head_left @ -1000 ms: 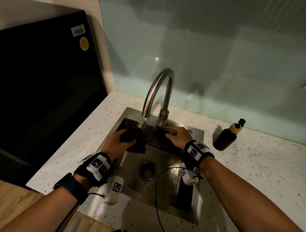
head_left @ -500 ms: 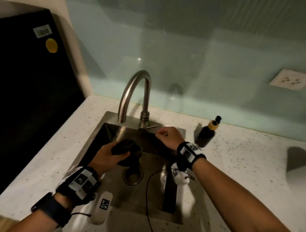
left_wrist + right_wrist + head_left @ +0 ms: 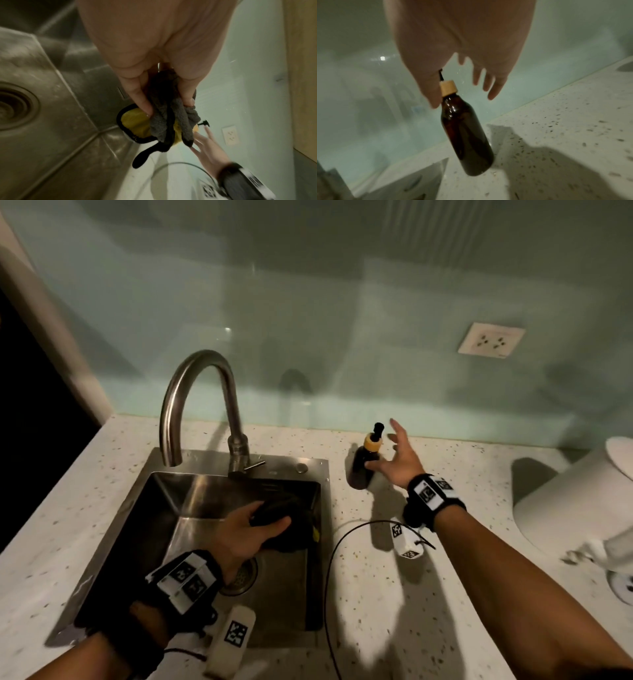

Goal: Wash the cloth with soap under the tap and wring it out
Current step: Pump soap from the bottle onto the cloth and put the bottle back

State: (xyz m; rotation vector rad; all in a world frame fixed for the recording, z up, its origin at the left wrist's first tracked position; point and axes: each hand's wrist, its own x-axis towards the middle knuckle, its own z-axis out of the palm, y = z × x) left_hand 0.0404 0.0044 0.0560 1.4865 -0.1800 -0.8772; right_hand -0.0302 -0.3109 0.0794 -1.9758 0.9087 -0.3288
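Note:
My left hand [image 3: 253,525] grips a bunched grey and yellow cloth [image 3: 291,525] over the right side of the steel sink [image 3: 164,498]. In the left wrist view the cloth [image 3: 171,121] hangs from between thumb and fingers. The curved tap [image 3: 202,402] stands at the sink's back; no water shows at its spout. A brown soap bottle [image 3: 364,463] with a black pump and tan collar stands on the counter right of the sink. My right hand [image 3: 394,453] is spread beside it, fingers straight, thumb near the body. The right wrist view shows the bottle [image 3: 465,135] just past the thumb.
The speckled white counter [image 3: 394,594] runs to the right, with a white roll-like object [image 3: 575,498] at its right edge. A black cable [image 3: 329,577] loops along the sink's right rim. A wall socket [image 3: 491,339] sits on the pale green splashback. A dark appliance [image 3: 30,419] stands left.
My right hand left the tap lever and moved right to the soap bottle, opening wide. My left hand carried the cloth toward the sink's right side. The water stream is no longer visible.

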